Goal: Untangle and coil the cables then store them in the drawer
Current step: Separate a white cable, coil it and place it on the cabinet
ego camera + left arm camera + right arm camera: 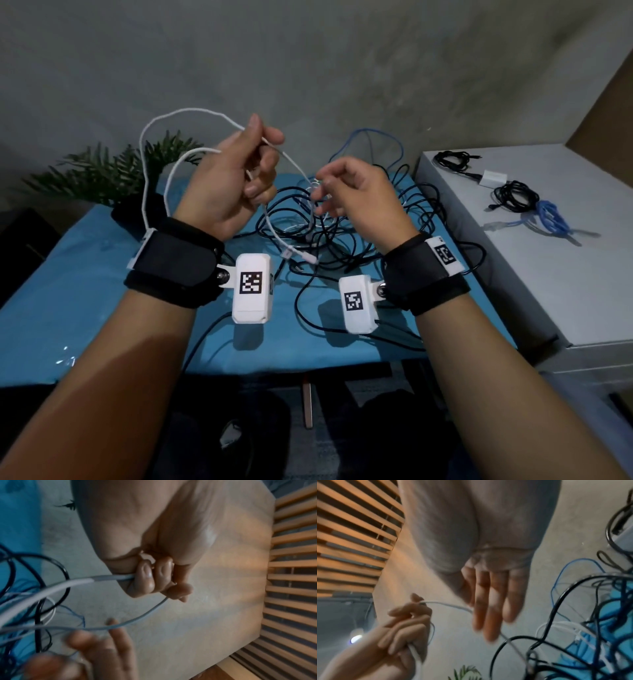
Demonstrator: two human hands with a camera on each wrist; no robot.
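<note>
Middle of table (85, 291): blocked by a tangle of black cables (363, 233), spread between and under both raised hands.
Left of tangle: bare blue cover, open to reach.
Far left corner: plant (102, 171) stands there.
Right: white cabinet (548, 291) beside the table, coiled cables on top.

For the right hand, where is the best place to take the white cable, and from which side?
Probably the free span of the white cable between the left hand and the tangle of dark cables. It hangs in the air there, apart from the others. The right hand, open, is already near. Come from the right side, and pinch it close to the left hand's grip.
</note>
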